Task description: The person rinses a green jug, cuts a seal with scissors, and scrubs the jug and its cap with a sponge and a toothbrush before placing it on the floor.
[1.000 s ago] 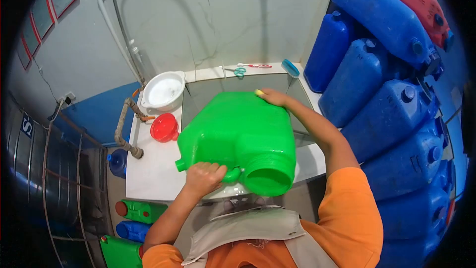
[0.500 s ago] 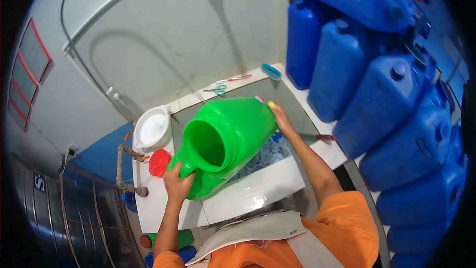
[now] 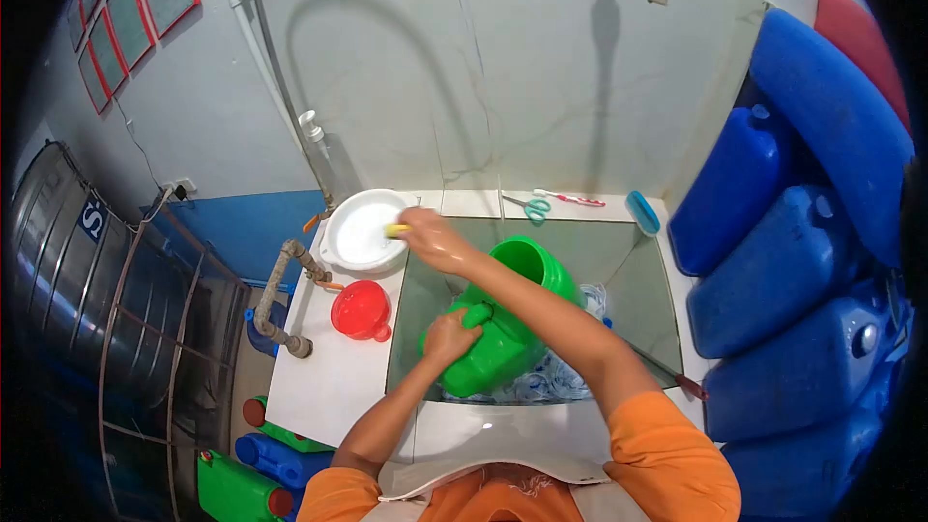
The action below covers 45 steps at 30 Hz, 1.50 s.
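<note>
A green plastic jug (image 3: 503,353) with a wide mouth leans inside the tiled sink (image 3: 638,280). My left hand (image 3: 452,336) is closed around its handle. Reaching across above the jug, my right hand (image 3: 433,240) pinches a small yellow sponge (image 3: 396,231) over the rim of a white basin (image 3: 333,242) that holds white, sudsy-looking liquid. A red funnel-like piece (image 3: 361,309) sits on the white ledge in front of the basin. Beneath the jug, crumpled clear plastic-like material (image 3: 551,382) covers part of the sink bottom.
Teal-handled scissors (image 3: 536,211), a red and white toothbrush (image 3: 572,199) and a blue brush (image 3: 641,213) lie along the back ledge. Blue jerrycans (image 3: 797,271) are stacked at the right. A pipe (image 3: 275,295) rises at the left edge, near a steel tank (image 3: 72,300).
My right hand has left the jug's base and moved left to the white basin. The jug has dropped lower into the sink, its mouth now facing away, with my left hand still on the handle.
</note>
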Motion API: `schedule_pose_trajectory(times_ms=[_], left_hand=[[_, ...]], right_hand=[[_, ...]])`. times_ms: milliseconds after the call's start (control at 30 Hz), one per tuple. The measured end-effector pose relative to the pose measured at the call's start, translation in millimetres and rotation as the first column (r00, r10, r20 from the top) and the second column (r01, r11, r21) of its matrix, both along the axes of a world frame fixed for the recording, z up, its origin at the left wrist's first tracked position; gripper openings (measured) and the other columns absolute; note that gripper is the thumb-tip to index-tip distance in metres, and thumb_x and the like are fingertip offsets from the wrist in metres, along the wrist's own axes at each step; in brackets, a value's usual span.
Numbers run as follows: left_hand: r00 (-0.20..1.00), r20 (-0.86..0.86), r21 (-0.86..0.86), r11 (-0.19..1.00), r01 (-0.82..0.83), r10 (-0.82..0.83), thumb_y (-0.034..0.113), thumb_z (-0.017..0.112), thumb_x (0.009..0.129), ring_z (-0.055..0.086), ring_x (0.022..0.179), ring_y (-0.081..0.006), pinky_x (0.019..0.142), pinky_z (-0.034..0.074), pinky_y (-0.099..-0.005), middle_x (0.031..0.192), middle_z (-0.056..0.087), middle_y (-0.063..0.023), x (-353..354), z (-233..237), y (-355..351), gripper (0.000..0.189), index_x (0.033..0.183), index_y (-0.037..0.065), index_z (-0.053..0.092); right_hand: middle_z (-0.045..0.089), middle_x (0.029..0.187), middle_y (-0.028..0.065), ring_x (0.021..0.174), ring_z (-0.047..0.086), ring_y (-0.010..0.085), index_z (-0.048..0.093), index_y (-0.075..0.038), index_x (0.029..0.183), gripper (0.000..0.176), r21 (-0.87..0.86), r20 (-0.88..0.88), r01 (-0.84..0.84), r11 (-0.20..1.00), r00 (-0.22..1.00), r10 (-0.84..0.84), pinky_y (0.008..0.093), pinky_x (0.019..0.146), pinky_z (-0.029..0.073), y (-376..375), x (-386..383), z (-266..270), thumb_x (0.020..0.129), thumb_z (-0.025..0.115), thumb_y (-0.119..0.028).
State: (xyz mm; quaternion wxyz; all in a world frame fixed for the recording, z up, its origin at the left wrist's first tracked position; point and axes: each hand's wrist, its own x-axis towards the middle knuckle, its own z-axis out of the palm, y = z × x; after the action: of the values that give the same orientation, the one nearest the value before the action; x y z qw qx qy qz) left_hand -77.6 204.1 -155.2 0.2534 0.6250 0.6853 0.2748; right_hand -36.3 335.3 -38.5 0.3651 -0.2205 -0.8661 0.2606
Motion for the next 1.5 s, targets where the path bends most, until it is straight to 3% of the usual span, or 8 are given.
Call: schedule_pose_trajectory(times_ms=[200, 267, 300, 700, 900, 967, 1167, 1500], left_hand=[[0.991, 0.136, 0.022, 1.000, -0.018, 0.015, 0.023, 0.062, 0.071, 0.063, 0.068, -0.0338, 0.061, 0.049, -0.0443, 0.077, 0.064, -0.0197, -21, -25, 21, 0.030, 0.097, 0.008, 0.063], [0.954, 0.289, -0.140, 0.989, -0.045, 0.084, 0.019, 0.061, 0.073, 0.060, 0.058, -0.0268, 0.052, 0.046, -0.0394, 0.071, 0.063, -0.0160, -25, -22, 23, 0.029, 0.098, 0.006, 0.063], [0.894, 0.414, -0.288, 0.956, -0.049, 0.171, 0.016, 0.059, 0.075, 0.057, 0.048, -0.0197, 0.042, 0.044, -0.0346, 0.066, 0.062, -0.0123, -24, -18, 24, 0.027, 0.099, 0.005, 0.064], [0.592, 0.690, -0.352, 0.907, -0.229, 0.417, 0.021, 0.058, 0.085, 0.042, 0.041, -0.0104, 0.035, 0.037, -0.0253, 0.057, 0.045, -0.0009, -8, -6, 26, 0.018, 0.090, 0.006, 0.048], [0.908, 0.409, -0.200, 0.980, -0.004, 0.087, 0.030, 0.055, 0.086, 0.055, 0.051, -0.0157, 0.042, 0.043, -0.0330, 0.064, 0.055, -0.0076, -23, -4, 53, 0.030, 0.102, 0.005, 0.054], [0.972, 0.056, 0.313, 0.928, 0.199, -0.228, 0.038, 0.058, 0.084, 0.058, 0.057, -0.0239, 0.052, 0.047, -0.0386, 0.067, 0.059, -0.0122, -30, -37, 76, 0.038, 0.105, 0.006, 0.057], [0.847, -0.530, 0.262, 0.958, 0.118, 0.041, 0.037, 0.060, 0.081, 0.055, 0.097, -0.0310, 0.080, 0.044, -0.0386, 0.100, 0.058, -0.0157, 27, 11, 110, 0.044, 0.109, 0.004, 0.055], [0.948, -0.278, 0.658, 0.688, 0.306, -0.156, 0.020, 0.059, 0.082, 0.050, 0.104, -0.0317, 0.088, 0.040, -0.0426, 0.110, 0.054, -0.0162, 43, 3, 125, 0.039, 0.114, -0.001, 0.051]], right_hand=[[0.064, 0.083, 0.0163, 0.083, 0.063, 0.0326, 0.064, 0.002, 0.083, 0.029, -0.128, 0.286, 0.076, 0.989, 0.957, -0.036, 0.0423, 0.076, 0.049, 74, -28, -45, 0.083, 0.049, -0.023], [0.065, 0.074, 0.0183, 0.058, 0.065, 0.0208, 0.065, 0.004, 0.078, 0.022, -0.670, 0.261, 0.217, 0.710, 0.964, -0.048, 0.0343, 0.058, 0.053, 89, 24, -37, 0.078, 0.056, -0.016], [0.063, 0.081, 0.0164, 0.063, 0.065, 0.0239, 0.061, 0.007, 0.086, 0.016, -0.382, 0.339, -0.037, 0.923, 0.924, 0.177, 0.0307, 0.058, 0.056, 120, 53, -62, 0.080, 0.050, -0.002], [0.063, 0.078, 0.0157, 0.064, 0.066, 0.0242, 0.060, 0.009, 0.082, 0.012, -0.777, 0.440, 0.407, 0.480, 0.897, -0.048, 0.0285, 0.057, 0.057, 95, 97, 7, 0.074, 0.052, 0.004], [0.061, 0.073, 0.0160, 0.060, 0.064, 0.0254, 0.059, 0.010, 0.080, 0.012, -0.860, 0.285, 0.283, 0.424, 0.957, -0.062, 0.0286, 0.057, 0.057, 90, 98, 27, 0.072, 0.052, 0.006], [0.058, 0.068, 0.0139, 0.059, 0.063, 0.0242, 0.059, 0.010, 0.078, 0.012, -0.836, 0.306, 0.288, 0.467, 0.951, -0.040, 0.0282, 0.057, 0.057, 94, 100, 27, 0.075, 0.050, 0.003], [0.056, 0.064, 0.0102, 0.060, 0.063, 0.0199, 0.058, 0.007, 0.073, 0.014, -0.823, 0.330, 0.342, 0.454, 0.938, -0.108, 0.0267, 0.059, 0.056, 87, 98, 32, 0.080, 0.049, -0.001], [0.059, 0.076, 0.0149, 0.069, 0.064, 0.0225, 0.057, 0.007, 0.078, 0.013, -0.879, 0.155, 0.206, 0.430, 0.976, -0.152, 0.0294, 0.067, 0.058, 96, 92, 20, 0.084, 0.049, -0.001]])
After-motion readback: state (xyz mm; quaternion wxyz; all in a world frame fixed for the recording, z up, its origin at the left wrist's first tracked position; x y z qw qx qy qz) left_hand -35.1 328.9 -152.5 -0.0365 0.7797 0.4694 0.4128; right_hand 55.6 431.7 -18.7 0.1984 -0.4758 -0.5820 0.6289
